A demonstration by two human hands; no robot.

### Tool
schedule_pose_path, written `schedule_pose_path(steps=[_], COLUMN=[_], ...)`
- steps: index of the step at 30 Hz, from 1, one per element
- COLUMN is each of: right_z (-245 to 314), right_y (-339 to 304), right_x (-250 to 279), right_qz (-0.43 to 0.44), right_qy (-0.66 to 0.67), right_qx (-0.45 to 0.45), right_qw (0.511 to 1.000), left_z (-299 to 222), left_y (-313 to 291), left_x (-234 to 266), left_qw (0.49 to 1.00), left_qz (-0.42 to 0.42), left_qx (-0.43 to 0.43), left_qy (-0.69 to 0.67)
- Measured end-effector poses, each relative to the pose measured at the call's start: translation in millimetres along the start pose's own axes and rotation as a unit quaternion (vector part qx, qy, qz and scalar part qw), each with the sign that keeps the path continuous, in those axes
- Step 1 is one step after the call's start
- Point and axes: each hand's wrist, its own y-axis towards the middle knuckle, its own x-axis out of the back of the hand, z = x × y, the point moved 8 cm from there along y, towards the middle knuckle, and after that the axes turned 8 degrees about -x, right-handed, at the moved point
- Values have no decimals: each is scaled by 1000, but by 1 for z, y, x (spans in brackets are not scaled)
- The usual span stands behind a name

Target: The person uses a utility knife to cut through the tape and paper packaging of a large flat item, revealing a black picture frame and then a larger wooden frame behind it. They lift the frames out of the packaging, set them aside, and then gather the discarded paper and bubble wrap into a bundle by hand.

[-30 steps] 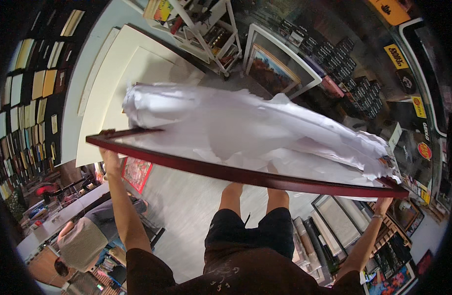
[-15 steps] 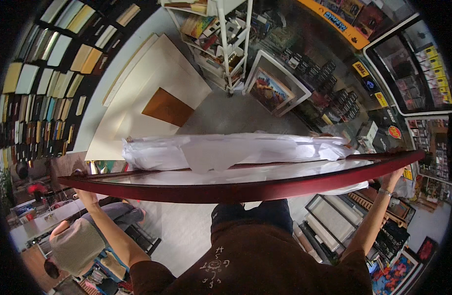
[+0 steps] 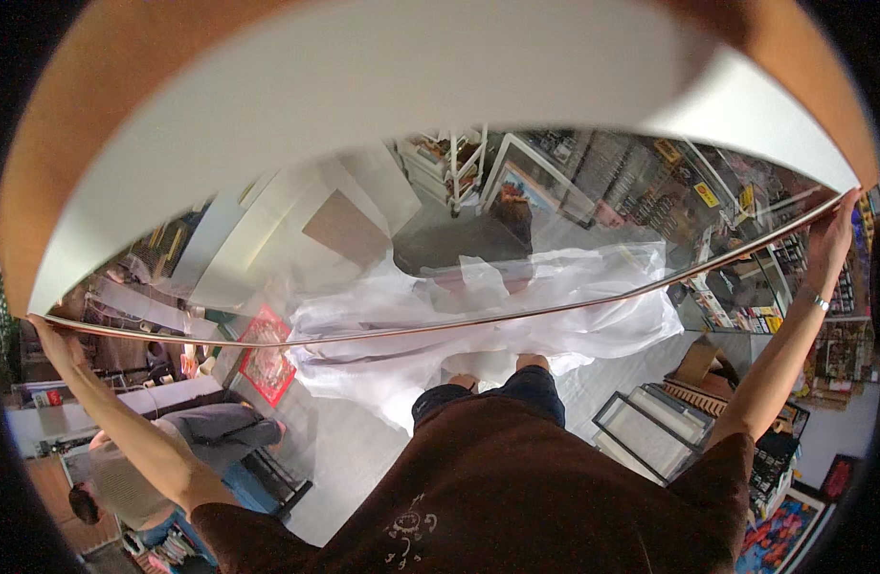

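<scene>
Both of my arms are spread wide, holding a large framed panel [image 3: 382, 86] tilted up before me. Its white face and orange-brown border fill the top of the view, and its thin lower edge crosses between my hands. At the panel's left end my left hand [image 3: 65, 346] is closed around the corner. My right hand [image 3: 832, 244] grips the right corner, higher up. Thin white plastic wrapping [image 3: 363, 392] lies loosely spread below the panel, in front of my feet. The fingertips behind the panel are hidden.
Another person [image 3: 143, 469] bends over at the left. A red patterned sheet [image 3: 267, 356] lies left of the wrapping. Several frames [image 3: 650, 430] lean at my right. Farther off stand a white shelf rack [image 3: 454, 167], a white-framed picture [image 3: 531, 182] and pale boards [image 3: 277, 230].
The panel has been raised and tilted, so its white face now shows instead of its dark red edge. The wrapping has ended up lower and spread out. Both hands have moved outward and the right one up.
</scene>
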Motion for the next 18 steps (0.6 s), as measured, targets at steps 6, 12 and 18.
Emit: schedule_pose_path(steps=[6, 12, 18], right_z=[57, 91, 76], right_y=[1, -26, -84], right_x=[45, 120, 167], right_qz=[-86, -108, -157], right_qy=[-9, -6, -30], right_qx=[40, 47, 22], right_qw=[995, 993, 987], left_z=[-28, 29, 91], left_y=[18, 9, -29], left_x=[-69, -168, -264], left_qw=[996, 987, 971], left_qz=[62, 124, 193], left_qx=[-55, -37, -15], left_qy=[15, -90, -136])
